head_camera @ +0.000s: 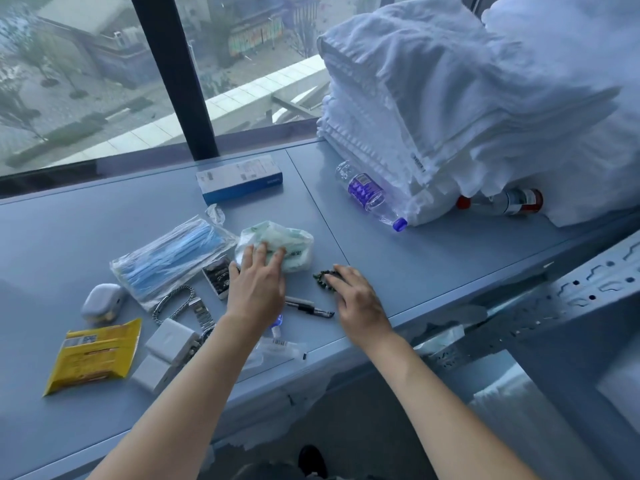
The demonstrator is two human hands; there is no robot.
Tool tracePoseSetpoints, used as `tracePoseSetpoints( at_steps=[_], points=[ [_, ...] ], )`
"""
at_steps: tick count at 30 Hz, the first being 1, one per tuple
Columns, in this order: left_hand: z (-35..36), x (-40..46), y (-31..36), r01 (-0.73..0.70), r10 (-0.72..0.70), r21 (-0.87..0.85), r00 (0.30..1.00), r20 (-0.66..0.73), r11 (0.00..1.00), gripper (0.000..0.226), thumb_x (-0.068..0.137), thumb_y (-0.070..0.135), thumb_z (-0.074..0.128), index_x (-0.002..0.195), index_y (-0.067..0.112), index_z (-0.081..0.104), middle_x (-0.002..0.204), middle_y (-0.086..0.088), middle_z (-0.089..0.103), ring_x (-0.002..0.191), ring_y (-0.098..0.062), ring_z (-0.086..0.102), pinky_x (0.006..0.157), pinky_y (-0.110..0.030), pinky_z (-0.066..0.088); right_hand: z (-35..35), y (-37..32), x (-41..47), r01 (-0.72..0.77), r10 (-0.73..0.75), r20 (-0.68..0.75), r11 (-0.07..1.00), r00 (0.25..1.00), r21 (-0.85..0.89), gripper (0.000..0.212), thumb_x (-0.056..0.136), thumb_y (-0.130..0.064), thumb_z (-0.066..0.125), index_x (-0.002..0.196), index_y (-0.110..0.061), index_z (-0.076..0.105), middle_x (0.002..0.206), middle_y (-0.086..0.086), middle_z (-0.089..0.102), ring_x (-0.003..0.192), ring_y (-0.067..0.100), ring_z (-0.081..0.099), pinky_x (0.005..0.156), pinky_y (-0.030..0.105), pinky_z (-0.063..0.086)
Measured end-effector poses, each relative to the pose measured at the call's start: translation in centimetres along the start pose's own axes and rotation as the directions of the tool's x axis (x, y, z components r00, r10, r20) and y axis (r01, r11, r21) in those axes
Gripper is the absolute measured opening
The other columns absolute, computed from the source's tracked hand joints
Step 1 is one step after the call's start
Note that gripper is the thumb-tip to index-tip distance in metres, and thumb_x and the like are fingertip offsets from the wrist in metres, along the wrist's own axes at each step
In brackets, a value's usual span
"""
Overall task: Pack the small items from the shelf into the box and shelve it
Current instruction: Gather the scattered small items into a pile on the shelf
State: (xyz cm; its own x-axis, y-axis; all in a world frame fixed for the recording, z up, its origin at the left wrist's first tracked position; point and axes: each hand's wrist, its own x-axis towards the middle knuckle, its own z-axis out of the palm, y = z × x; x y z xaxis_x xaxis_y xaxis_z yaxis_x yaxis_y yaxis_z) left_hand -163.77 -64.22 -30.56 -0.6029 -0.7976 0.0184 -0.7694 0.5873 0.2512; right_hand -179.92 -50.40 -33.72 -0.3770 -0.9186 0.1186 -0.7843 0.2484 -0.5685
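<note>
Left hand (256, 289) flat on tissue pack (277, 244), fingers straight; right hand (353, 292) curled over bead bracelet (323, 280). Risk: your sweep knocks pen (308, 308) off shelf (450, 251) edge.

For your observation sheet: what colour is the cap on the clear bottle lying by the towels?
Blue, on the bottle cap, seen in the head view.

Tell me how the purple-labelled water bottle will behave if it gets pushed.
The water bottle lies on its side on the shelf, so it would probably roll. It looks nearly empty, so likely light. The towel stack beside it should block rolling that way.
</note>
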Motion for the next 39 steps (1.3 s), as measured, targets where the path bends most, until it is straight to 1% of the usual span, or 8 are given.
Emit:
tracePoseSetpoints(
  at_steps=[3, 7, 11, 14, 18, 22, 30, 39],
  points=[
    [-1.1, -0.3, -0.1, -0.023, 0.02, -0.058, 0.998, -0.056, 0.998, 0.061, 0.095, 0.023, 0.051, 0.155, 0.019, 0.038, 0.164, -0.013, 0.031, 0.153, -0.037, 0.022, 0.119, -0.058, 0.028, 0.0, -1.7, 0.6, 0.009, -0.011, 0.07, 0.999, 0.997, 0.039, 0.045, 0.097, 0.002, 0.054, 0.139, -0.012, 0.062, 0.155, 0.009, 0.047, 0.143, 0.029, 0.042, 0.119, 0.04, 0.036],
    [-2.0, -1.8, 0.2, -0.102, 0.092, -0.096, 0.99, -0.11, 0.99, 0.061, 0.093, 0.024, 0.06, 0.152, 0.016, 0.044, 0.161, -0.011, 0.038, 0.151, -0.036, 0.028, 0.116, -0.056, 0.031, -0.3, -3.2, 1.2, 0.04, -0.056, 0.139, 0.992, 0.989, 0.12, 0.049, 0.098, -0.002, 0.054, 0.145, -0.016, 0.057, 0.159, 0.0, 0.044, 0.144, 0.023, 0.044, 0.116, 0.037, 0.039],
    [-2.2, -2.5, 0.7, -0.144, 0.132, -0.099, 0.984, -0.119, 0.985, 0.061, 0.094, 0.025, 0.061, 0.152, 0.014, 0.044, 0.16, -0.011, 0.04, 0.151, -0.036, 0.029, 0.118, -0.055, 0.029, -1.3, -2.8, 0.8, 0.0, -0.018, 0.128, 0.99, 0.992, 0.139, 0.046, 0.101, -0.009, 0.054, 0.147, -0.017, 0.055, 0.161, 0.002, 0.041, 0.146, 0.019, 0.041, 0.118, 0.036, 0.037],
    [-2.1, -2.2, 1.9, -0.161, 0.147, -0.125, 0.982, -0.117, 0.979, 0.062, 0.093, 0.024, 0.062, 0.152, 0.014, 0.044, 0.16, -0.012, 0.039, 0.151, -0.036, 0.028, 0.119, -0.056, 0.028, -3.1, -0.8, 0.4, -0.018, 0.012, 0.067, 0.995, 0.998, 0.098, 0.046, 0.101, -0.01, 0.056, 0.146, -0.013, 0.055, 0.159, 0.006, 0.043, 0.147, 0.021, 0.039, 0.121, 0.035, 0.032],
    [-1.1, -0.7, 5.4, -0.189, 0.172, -0.152, 0.978, -0.119, 0.97, 0.063, 0.093, 0.025, 0.06, 0.152, 0.016, 0.043, 0.161, -0.011, 0.038, 0.152, -0.035, 0.027, 0.119, -0.056, 0.028, -6.9, 3.2, 0.4, -0.097, 0.099, -0.021, 0.994, 0.995, 0.057, 0.045, 0.099, -0.011, 0.059, 0.144, -0.012, 0.057, 0.157, 0.006, 0.046, 0.145, 0.022, 0.04, 0.12, 0.032, 0.031],
    [0.6, 1.4, 9.5, -0.195, 0.18, -0.148, 0.978, -0.11, 0.97, 0.061, 0.097, 0.03, 0.058, 0.154, 0.018, 0.041, 0.162, -0.01, 0.037, 0.152, -0.035, 0.026, 0.12, -0.055, 0.027, -10.3, 7.5, 1.2, -0.102, 0.104, -0.059, 0.994, 0.993, 0.038, 0.046, 0.097, -0.011, 0.061, 0.143, -0.011, 0.057, 0.157, 0.005, 0.046, 0.144, 0.023, 0.041, 0.119, 0.034, 0.033],
    [0.8, 5.1, 13.8, -0.074, 0.057, -0.124, 0.989, -0.136, 0.99, 0.057, 0.099, 0.033, 0.053, 0.154, 0.022, 0.04, 0.163, -0.007, 0.035, 0.152, -0.033, 0.024, 0.12, -0.058, 0.024, -13.4, 11.8, 5.0, 0.075, -0.075, 0.01, 0.997, 0.997, 0.0, 0.051, 0.094, -0.007, 0.064, 0.144, -0.009, 0.056, 0.154, 0.007, 0.048, 0.143, 0.024, 0.042, 0.12, 0.033, 0.031],
    [-1.9, 3.9, 6.2, 0.178, -0.194, -0.087, 0.953, -0.233, 0.98, 0.056, 0.098, 0.032, 0.056, 0.151, 0.019, 0.044, 0.16, -0.008, 0.038, 0.152, -0.032, 0.025, 0.119, -0.059, 0.024, -7.8, 4.8, 14.3, 0.341, -0.342, 0.158, 0.939, 0.926, 0.034, 0.054, 0.095, -0.015, 0.064, 0.147, -0.013, 0.052, 0.158, 0.008, 0.043, 0.146, 0.028, 0.038, 0.12, 0.042, 0.031]
  ],
)
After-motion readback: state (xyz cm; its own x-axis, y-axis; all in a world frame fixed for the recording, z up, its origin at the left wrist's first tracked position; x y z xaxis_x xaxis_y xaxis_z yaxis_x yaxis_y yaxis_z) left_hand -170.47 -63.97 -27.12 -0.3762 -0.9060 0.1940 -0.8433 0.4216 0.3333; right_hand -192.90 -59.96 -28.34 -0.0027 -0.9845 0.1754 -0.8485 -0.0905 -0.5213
